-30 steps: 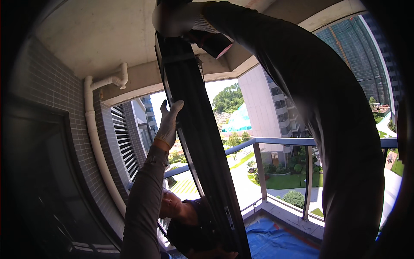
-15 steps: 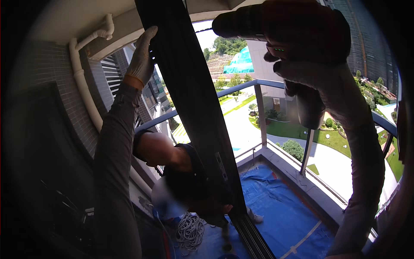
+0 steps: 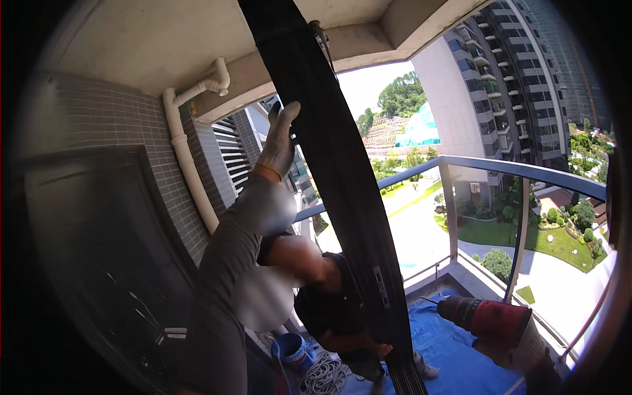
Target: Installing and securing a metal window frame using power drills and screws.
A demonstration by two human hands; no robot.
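Under the concrete ceiling [image 3: 141, 49], head view: a long black profile [image 3: 336, 145] leans from the upper left toward the lower right, passing in front of the railing; its two ends run out of sight.
Left hand: the gloved left hand [image 3: 280, 141] is raised against the profile's left edge, fingertips up; I cannot tell whether its fingers close behind it.
Right hand: the gloved right hand [image 3: 526, 352] grasps a red and black drill [image 3: 490, 319], low at the right.
Drill bit: points left toward the profile's right edge, a gap between them in view.
Metal plate: a narrow silver plate [image 3: 380, 286] sits on the profile's lower part.
Co-worker: a person in dark clothes [image 3: 332, 306] bends left of the profile, a hand [image 3: 382, 349] at its lower left edge.
Blue sheet: the sheet [image 3: 461, 349] covers the floor, its far corner below the corner of the railing [image 3: 526, 171].
Sheet's left side: a blue bucket [image 3: 293, 349] stands just beside a pale coil [image 3: 324, 375].
Wall: a white drainpipe [image 3: 187, 161] runs down the tiles.
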